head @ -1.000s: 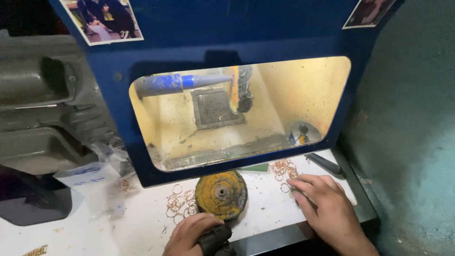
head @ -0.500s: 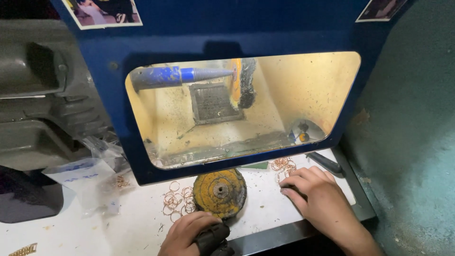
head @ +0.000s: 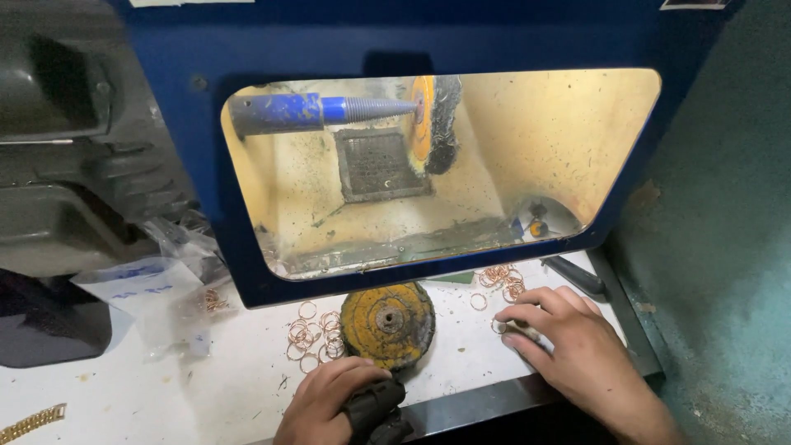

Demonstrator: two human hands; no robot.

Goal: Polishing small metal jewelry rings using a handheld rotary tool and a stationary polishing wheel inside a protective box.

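A blue hood (head: 206, 206) houses a brush wheel (head: 435, 124). Below, a yellow disc (head: 389, 323) lies on the white bench (head: 165, 387). The left hand (head: 329, 404) clamps a dark block (head: 372, 405); the right hand (head: 577, 346) rests fingertips (head: 504, 315) beside copper rings (head: 501, 280).

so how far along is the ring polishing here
Nothing clearly finished: I can't tell polished rings from unpolished. In hand: the right hand fingers a ring on the white bench; the left hand grips a dark object. Left: loose rings beside the spare yellow wheel; more by the blue cabinet.
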